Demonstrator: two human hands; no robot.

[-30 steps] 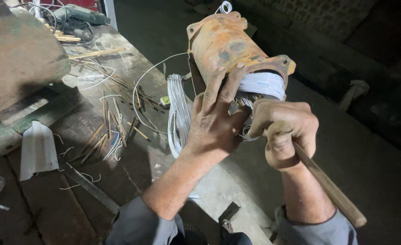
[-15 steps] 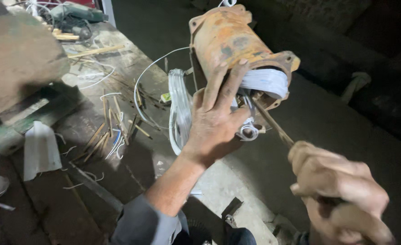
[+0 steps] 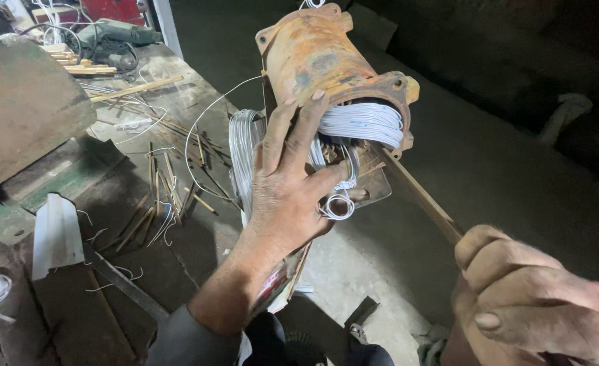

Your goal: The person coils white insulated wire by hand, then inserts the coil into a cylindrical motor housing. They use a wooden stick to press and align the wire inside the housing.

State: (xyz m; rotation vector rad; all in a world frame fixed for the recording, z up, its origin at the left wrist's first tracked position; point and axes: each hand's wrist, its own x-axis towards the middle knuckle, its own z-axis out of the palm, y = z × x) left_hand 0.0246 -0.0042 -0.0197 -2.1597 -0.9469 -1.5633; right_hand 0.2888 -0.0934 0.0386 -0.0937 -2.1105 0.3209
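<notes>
Motor housing: rusty orange cast cylinder with flanged ends, lying tilted at the upper middle, open end toward the camera, over the edge of the table

White winding wire: bundled coil end bulging from the open mouth of the housing; loose loops hang below it, just beside the thumb of the left hand

Left hand: spread open, palm against the near side of the housing, fingertips resting on the rusty shell near the flange, thumb hooked toward the hanging loops; it steadies the housing and grips nothing closed

Right hand: lower right corner, closed in a full fist around the near end of the wooden stick, fingers wrapped tight

Wooden stick: long, narrow, brown; runs from the right fist up and left, its far end reaching the coil at the mouth of the housing; whether the tip touches wire or metal cannot be told

Coil of grey wire: separate hank hanging just left of the housing, partly behind the left wrist

Table, further contents: scattered thin wooden slivers and wire offcuts near the middle; folded white sheet at the left; dark power tool at the far end; heavy rusted metal plate at the upper left

Floor: bare, dim concrete on the right
</notes>
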